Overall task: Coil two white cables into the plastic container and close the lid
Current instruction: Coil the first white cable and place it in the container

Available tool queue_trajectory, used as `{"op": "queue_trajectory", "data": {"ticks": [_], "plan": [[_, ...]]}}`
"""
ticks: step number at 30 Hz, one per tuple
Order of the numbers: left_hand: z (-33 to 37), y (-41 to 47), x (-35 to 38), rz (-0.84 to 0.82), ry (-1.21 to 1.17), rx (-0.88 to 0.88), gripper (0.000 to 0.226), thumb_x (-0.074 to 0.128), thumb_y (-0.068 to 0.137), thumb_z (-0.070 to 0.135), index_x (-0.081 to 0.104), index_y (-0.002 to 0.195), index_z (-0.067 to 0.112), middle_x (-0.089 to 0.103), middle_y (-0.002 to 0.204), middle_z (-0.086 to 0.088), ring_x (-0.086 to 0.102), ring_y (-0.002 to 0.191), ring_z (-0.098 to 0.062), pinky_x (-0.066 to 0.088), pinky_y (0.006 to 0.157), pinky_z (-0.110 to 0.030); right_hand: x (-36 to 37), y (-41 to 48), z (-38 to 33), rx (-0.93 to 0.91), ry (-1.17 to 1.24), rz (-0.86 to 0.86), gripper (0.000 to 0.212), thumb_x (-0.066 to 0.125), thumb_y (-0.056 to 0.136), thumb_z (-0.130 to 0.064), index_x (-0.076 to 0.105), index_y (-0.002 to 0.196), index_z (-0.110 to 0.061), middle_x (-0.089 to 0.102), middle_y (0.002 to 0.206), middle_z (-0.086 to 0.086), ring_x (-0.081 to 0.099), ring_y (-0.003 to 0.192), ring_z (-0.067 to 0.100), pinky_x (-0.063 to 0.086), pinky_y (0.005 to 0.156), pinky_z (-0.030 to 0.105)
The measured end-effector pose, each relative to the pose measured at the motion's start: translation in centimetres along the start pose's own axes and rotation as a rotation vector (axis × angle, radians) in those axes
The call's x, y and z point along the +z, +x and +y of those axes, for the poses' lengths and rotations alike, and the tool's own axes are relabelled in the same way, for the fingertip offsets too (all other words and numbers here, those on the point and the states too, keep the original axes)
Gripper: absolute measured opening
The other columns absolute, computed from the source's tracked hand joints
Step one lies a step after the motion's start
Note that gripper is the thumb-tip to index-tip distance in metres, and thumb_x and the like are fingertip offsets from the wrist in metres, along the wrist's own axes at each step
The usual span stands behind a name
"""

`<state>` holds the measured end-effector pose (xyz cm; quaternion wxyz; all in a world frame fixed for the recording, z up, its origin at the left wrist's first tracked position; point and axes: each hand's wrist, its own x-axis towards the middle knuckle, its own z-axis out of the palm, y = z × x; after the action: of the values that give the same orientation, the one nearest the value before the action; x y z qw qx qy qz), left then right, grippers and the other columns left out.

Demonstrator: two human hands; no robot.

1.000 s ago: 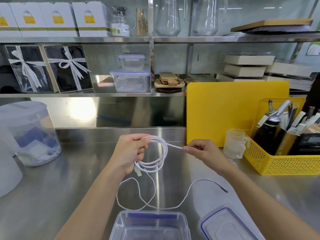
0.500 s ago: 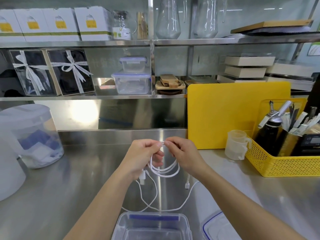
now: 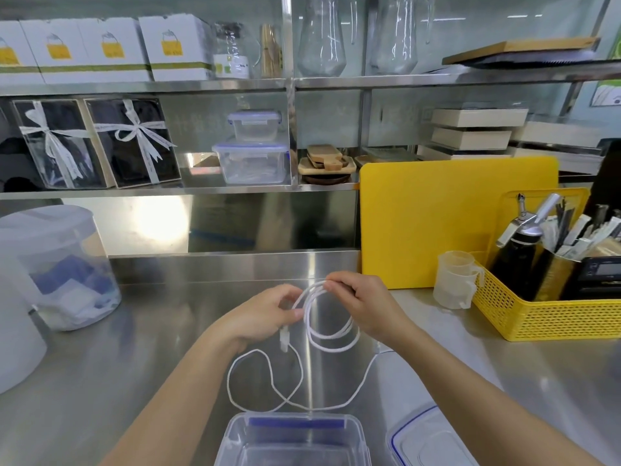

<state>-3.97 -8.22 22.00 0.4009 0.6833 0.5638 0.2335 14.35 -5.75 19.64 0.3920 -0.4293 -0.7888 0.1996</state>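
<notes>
Just beyond the open plastic container [image 3: 235, 432], your left hand [image 3: 265, 314] pinches the white cable [image 3: 308, 294] coil beside its dangling plug [image 3: 284, 341], your right hand [image 3: 361, 307] pinches the coil's top, slack loops on the counter [image 3: 134, 364] toward the container's far rim, and the lid [image 3: 426, 442] lies right of it.

Left hand [image 3: 268, 314], right hand [image 3: 359, 306] pinching white cable [image 3: 331, 334] (looped), open container [image 3: 295, 438]

The cable [image 3: 306, 309] is white, the container [image 3: 239, 432] clear with a blue strip, the board [image 3: 453, 216] yellow, the basket [image 3: 544, 317] yellow with small holes.
</notes>
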Motion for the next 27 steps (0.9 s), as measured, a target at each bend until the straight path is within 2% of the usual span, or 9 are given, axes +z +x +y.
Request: {"op": "queue_trajectory", "data": {"ticks": [4,7,9,11,14,17,20,22,27], "plan": [[-0.5,-0.3,-0.1,-0.146,-0.315,0.010,0.020,0.048,0.093,0.005,0.062,0.105,0.012,0.072,0.104,-0.009,0.068,0.090,-0.014,0.050,0.082,-0.028,-0.6,-0.3,0.2,0.018,0.056,0.006,0.017,0.051,0.092,-0.023,0.067,0.092,-0.017,0.066,0.079,-0.003,0.055,0.069,0.006,0.045,0.063,0.023],[-0.3,-0.2,0.0,-0.058,-0.261,-0.055,0.009,0.053,0.091,0.002,0.061,0.088,0.002,0.070,0.093,-0.023,0.071,0.073,-0.023,0.059,0.067,-0.029,-0.9,-0.5,0.2,-0.005,-0.020,-0.013,0.018,0.051,0.093,-0.024,0.066,0.089,-0.015,0.065,0.074,0.002,0.056,0.067,0.014,0.047,0.062,0.031],[0.1,0.0,-0.4,0.047,-0.149,-0.079,0.012,0.058,0.088,0.003,0.060,0.076,0.001,0.068,0.082,-0.022,0.070,0.065,-0.022,0.059,0.059,-0.030,-0.8,-0.6,0.4,-0.056,-0.162,-0.027,0.022,0.048,0.094,-0.025,0.062,0.084,-0.011,0.062,0.069,0.006,0.053,0.063,0.021,0.046,0.061,0.039],[0.4,0.2,-1.2,0.035,-0.121,-0.061,0.016,0.064,0.084,0.005,0.063,0.068,0.003,0.070,0.081,-0.020,0.068,0.065,-0.019,0.058,0.067,-0.030,-0.5,-0.7,0.5,-0.061,-0.223,-0.020,0.023,0.047,0.094,-0.025,0.059,0.080,-0.011,0.059,0.066,0.005,0.052,0.061,0.022,0.046,0.060,0.041],[0.6,-0.2,-1.3,-0.077,-0.305,0.021,0.009,0.071,0.075,0.006,0.070,0.067,0.009,0.070,0.102,-0.013,0.065,0.088,-0.013,0.049,0.088,-0.023,-0.4,-0.6,0.4,-0.043,-0.125,0.049,0.020,0.049,0.094,-0.023,0.057,0.077,-0.015,0.057,0.064,0.004,0.049,0.059,0.020,0.044,0.059,0.040],[-0.2,-0.3,0.5,-0.125,-0.543,0.075,0.008,0.072,0.063,0.010,0.067,0.069,0.010,0.067,0.104,-0.012,0.059,0.104,-0.021,0.037,0.099,-0.033,-0.3,-0.3,-0.3,-0.047,-0.053,0.039,0.018,0.049,0.093,-0.021,0.062,0.084,-0.012,0.062,0.070,0.003,0.054,0.063,0.017,0.043,0.061,0.031],[-0.3,-0.2,2.3,-0.057,-0.669,0.133,0.012,0.076,0.056,0.010,0.068,0.066,0.010,0.069,0.073,-0.006,0.065,0.076,-0.019,0.053,0.073,-0.026,-0.1,0.1,-0.8,-0.039,0.018,0.025,0.017,0.049,0.093,-0.019,0.064,0.085,-0.015,0.058,0.070,-0.007,0.050,0.063,0.005,0.038,0.059,0.017],[0.1,0.0,2.9,0.086,-0.575,0.191,0.016,0.081,0.057,0.008,0.065,0.061,0.010,0.066,0.056,-0.004,0.064,0.055,-0.016,0.054,0.057,-0.021,-0.2,0.2,-0.7,-0.005,0.065,0.046,0.017,0.049,0.093,-0.019,0.065,0.087,-0.015,0.059,0.071,-0.008,0.050,0.063,0.002,0.037,0.058,0.013],[0.7,0.4,4.7,0.348,-0.359,0.211,0.022,0.075,0.073,0.017,0.056,0.062,0.017,0.066,0.045,-0.001,0.064,0.042,-0.014,0.048,0.045,-0.015,-0.3,0.0,-0.7,-0.013,0.120,0.065,0.030,0.049,0.093,-0.017,0.052,0.068,-0.034,0.048,0.056,-0.017,0.046,0.055,-0.002,0.035,0.053,0.011]]}}
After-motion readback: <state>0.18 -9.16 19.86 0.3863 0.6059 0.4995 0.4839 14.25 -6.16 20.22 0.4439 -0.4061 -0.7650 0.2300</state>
